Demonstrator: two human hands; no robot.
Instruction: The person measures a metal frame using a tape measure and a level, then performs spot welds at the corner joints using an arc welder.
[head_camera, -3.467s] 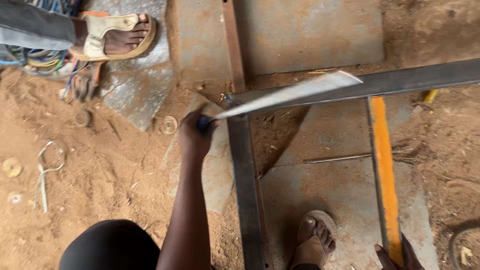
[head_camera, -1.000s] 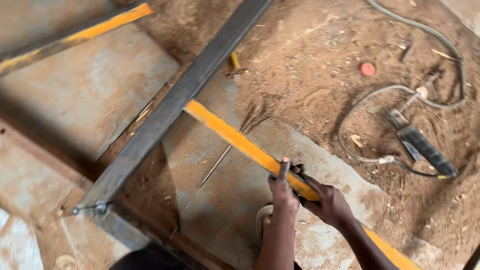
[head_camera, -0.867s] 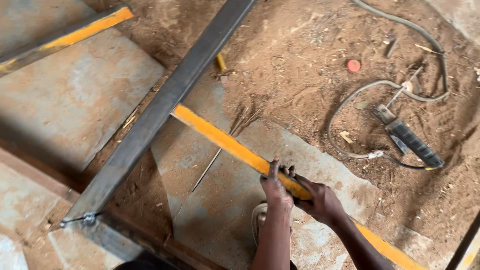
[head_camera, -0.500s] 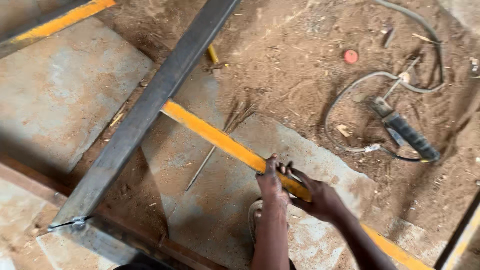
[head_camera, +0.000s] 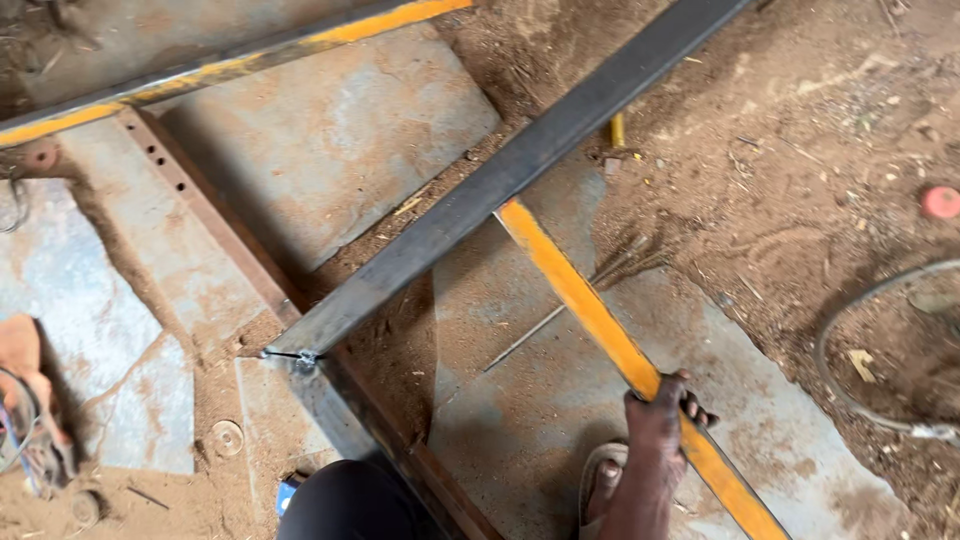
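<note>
Here, the right hand (head_camera: 655, 420) wraps closed around the yellow bar (head_camera: 590, 305).

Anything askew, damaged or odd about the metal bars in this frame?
Nothing looks broken. The yellow bar runs at a slant under the dark steel bar rather than square to it, gripped by the right hand. The welded corner shows a rough bright spot. The left hand is out of view.

1. Even, soft daylight falls on my work; no glare.
2. A soft shadow lies beneath the dark steel bar (head_camera: 500, 190) on the ground.
3. My right hand (head_camera: 655, 425) appears slightly blurred.
4. Frame corners look softer, mildly stretched.
</note>
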